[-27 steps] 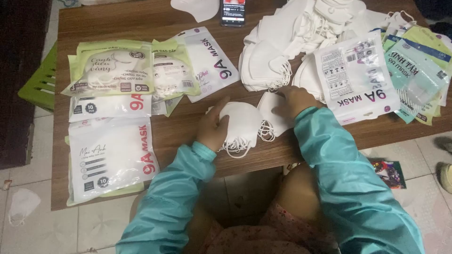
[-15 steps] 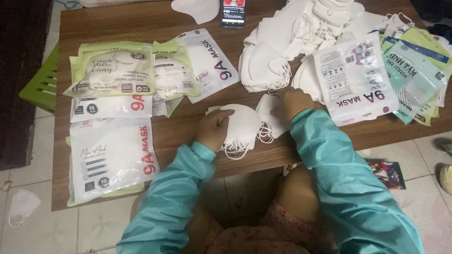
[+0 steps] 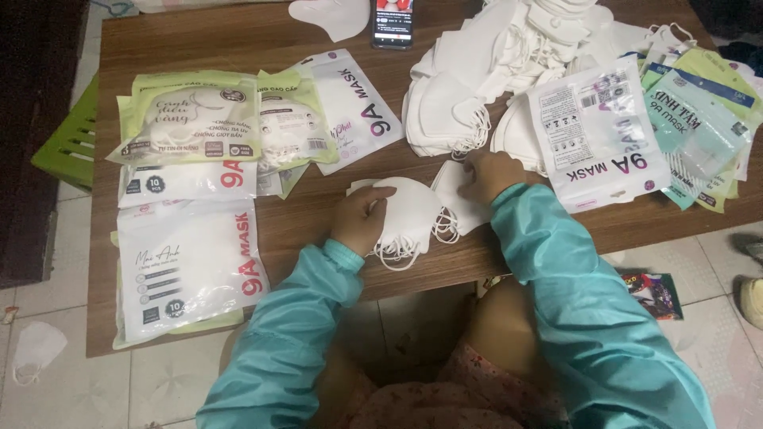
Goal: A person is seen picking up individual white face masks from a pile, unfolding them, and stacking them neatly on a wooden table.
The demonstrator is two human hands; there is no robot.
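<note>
2 hands grip: left hand [image 3: 359,216] clasps mask stack [image 3: 409,213], right hand [image 3: 490,172] pinches 1 mask [image 3: 458,197] beside it; dangling loops could snag.

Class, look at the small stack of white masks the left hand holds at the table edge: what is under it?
Under the stack of white masks lies the brown wooden table; ear loops dangle over its edge. The left hand covers the stack's left side, so nothing there shows.
</note>
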